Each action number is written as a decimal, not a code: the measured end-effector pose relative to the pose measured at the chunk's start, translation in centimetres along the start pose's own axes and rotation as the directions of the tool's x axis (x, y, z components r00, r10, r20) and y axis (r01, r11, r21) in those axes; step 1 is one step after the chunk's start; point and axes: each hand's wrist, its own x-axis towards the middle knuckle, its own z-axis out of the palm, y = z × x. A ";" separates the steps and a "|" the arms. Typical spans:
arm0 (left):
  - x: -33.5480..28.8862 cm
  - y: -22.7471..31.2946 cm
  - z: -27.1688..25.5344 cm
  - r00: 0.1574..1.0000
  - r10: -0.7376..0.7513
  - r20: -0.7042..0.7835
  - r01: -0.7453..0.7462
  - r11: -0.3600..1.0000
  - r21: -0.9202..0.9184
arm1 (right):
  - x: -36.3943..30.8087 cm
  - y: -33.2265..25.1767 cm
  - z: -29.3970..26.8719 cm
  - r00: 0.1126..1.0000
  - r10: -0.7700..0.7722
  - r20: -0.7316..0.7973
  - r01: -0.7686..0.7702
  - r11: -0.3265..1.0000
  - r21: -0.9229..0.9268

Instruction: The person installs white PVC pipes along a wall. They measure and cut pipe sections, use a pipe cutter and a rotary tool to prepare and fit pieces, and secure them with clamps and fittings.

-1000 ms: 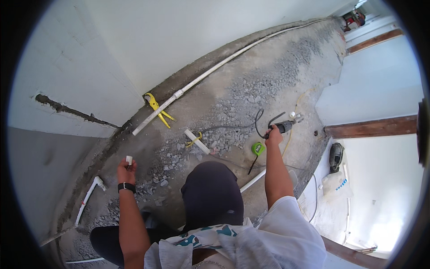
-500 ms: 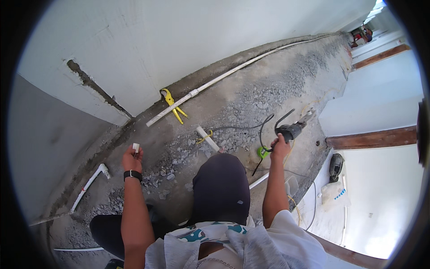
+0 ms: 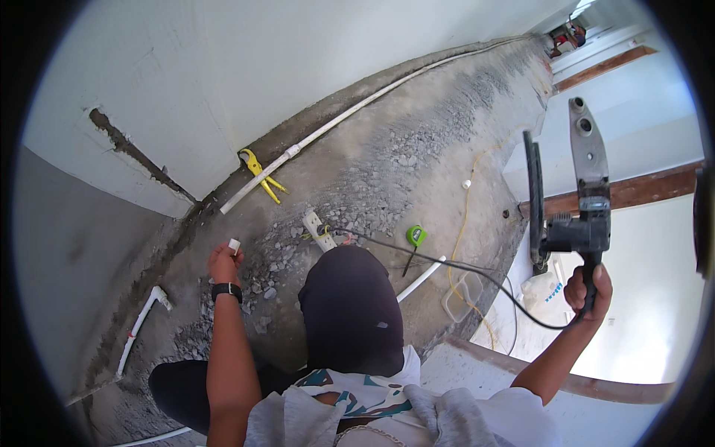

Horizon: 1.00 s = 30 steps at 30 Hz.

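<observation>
My right hand [image 3: 588,292] is wrapped round the handle of a black pipe fusion welder [image 3: 585,232], raised at the right with its flat metal heating plate upward. A black cord hangs from it toward the floor. At the left, my left hand [image 3: 225,266] holds a small white pipe fitting [image 3: 234,245] between thumb and fingers, above the floor. Beyond that hand, a long white pipe [image 3: 335,121] runs along the wall. A yellow pipe cutter [image 3: 257,168] lies against this pipe near its close end.
Rubble lies across the floor. Beyond my knee is a white power strip [image 3: 319,229]; right of it are a green tape measure [image 3: 417,236], a short white pipe [image 3: 422,279] and a clear container [image 3: 463,296]. A bent white pipe [image 3: 138,320] lies left. Someone is far off.
My right hand has lifted the pipe fusion welder up and to the right, turning its plate upward. My left hand still holds the fitting in nearly the same place.
</observation>
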 end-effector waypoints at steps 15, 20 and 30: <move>-1.0 2.6 -3.5 0.989 0.059 -0.135 -0.059 0.998 0.008 | 18.7 38.1 6.4 0.923 0.314 -0.223 -0.350 0.925 -0.146; -0.6 2.7 -4.9 0.979 0.065 -0.192 -0.065 0.998 0.010 | 20.8 36.9 4.5 0.921 0.331 -0.205 -0.355 0.930 -0.093; 0.2 2.6 -2.4 0.990 -0.021 -0.143 0.005 0.994 -0.109 | 19.2 29.1 7.5 0.986 0.146 -0.083 -0.167 0.898 -0.407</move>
